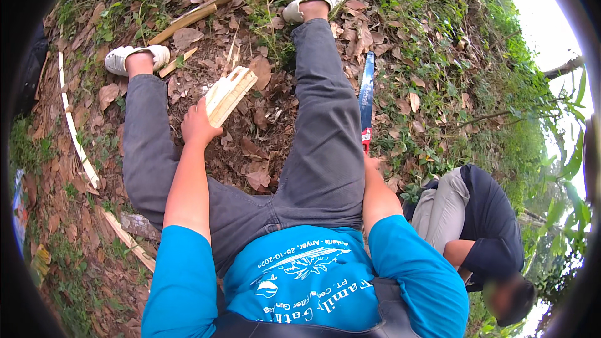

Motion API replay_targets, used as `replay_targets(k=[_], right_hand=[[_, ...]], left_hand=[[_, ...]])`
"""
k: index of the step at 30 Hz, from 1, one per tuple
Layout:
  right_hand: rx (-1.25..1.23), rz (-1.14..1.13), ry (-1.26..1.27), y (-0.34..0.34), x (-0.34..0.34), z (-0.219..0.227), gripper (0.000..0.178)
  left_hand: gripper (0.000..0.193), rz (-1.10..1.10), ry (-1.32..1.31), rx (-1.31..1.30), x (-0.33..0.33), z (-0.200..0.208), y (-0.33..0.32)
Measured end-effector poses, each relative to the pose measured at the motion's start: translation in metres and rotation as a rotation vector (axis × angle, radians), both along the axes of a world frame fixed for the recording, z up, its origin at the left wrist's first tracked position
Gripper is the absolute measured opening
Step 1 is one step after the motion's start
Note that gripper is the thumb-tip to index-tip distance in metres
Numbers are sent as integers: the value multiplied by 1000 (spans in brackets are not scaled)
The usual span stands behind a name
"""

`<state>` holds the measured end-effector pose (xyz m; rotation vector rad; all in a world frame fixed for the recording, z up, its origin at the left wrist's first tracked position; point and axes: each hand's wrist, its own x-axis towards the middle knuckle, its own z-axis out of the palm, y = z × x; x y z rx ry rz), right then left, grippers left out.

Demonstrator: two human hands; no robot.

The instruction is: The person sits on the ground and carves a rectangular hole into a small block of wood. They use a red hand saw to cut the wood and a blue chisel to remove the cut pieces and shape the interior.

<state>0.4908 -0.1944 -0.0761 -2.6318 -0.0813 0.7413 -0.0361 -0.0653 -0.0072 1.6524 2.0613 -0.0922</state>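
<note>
My left hand (198, 125) is closed around the near end of a pale, rough-cut block of wood (230, 94), held between my spread legs. The block tilts up toward the right, over the leaf-covered ground. Beside my right thigh, my right hand (374, 164) is at the red handle of a hand saw (367, 97), and appears closed on it. The saw's blue-grey blade points forward, away from me. My fingers and the rear of the handle are partly hidden by the leg and blur.
Split wood pieces (188, 23) lie ahead near my left shoe (134, 59). Long pale strips (76, 131) lie on the left, with another split length (128, 238) nearer. A person (476, 225) in dark top and light trousers crouches on the right. Green plants grow on the slope.
</note>
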Motion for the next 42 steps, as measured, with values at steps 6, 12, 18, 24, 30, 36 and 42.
replay_targets(k=[6,12,18,24,30,36,42], right_hand=[[238,-341,104,-3,8,2,55],[535,-460,199,12,25,23,48],[1133,-31,561,56,9,174,30],[1259,594,153,92,-91,316,30],[1249,805,502,90,-189,312,30],[825,1046,583,56,-267,242,33],[758,1120,448,46,-288,216,39]], left_hand=[[118,-13,64,25,10,-7,-3],[119,-12,104,20,14,-7,-11],[122,31,120,31,17,-3,-12],[120,3,43,3,14,2,-2],[115,8,41,1,-13,5,-1],[109,21,61,66,-33,-7,-2],[120,37,93,-22,-22,5,10]])
